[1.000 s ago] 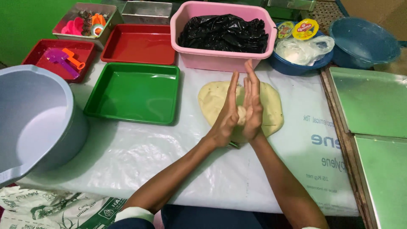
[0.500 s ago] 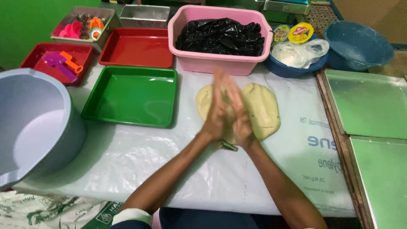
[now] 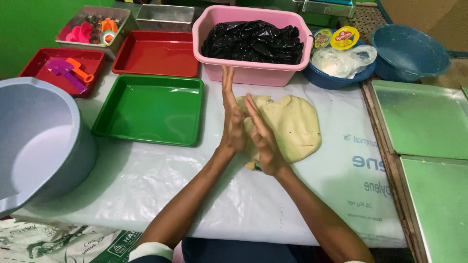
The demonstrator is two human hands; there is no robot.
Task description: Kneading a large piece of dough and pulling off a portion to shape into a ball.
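Note:
My left hand (image 3: 231, 119) and my right hand (image 3: 263, 140) are pressed palm to palm, fingers straight and pointing away from me. A small piece of pale yellow dough (image 3: 250, 165) shows at the heel of the palms, squeezed between them. The left fingertips reach further forward than the right. Just behind and under the hands lies a large flattened lump of the same dough (image 3: 298, 127) on a white plastic sheet (image 3: 161, 187).
An empty green tray (image 3: 146, 140) lies left of the hands, a grey bucket (image 3: 46, 146) at far left. Behind stand a pink tub (image 3: 253, 75) of black plastic, two red trays (image 3: 156, 53), two blue bowls (image 3: 412, 51) and a tool tray. Green metal sheets (image 3: 424, 119) lie right.
The palms have slid against each other: the left hand has moved forward and the right hand back toward me. The view has shifted slightly, and the dough lump has stayed in place.

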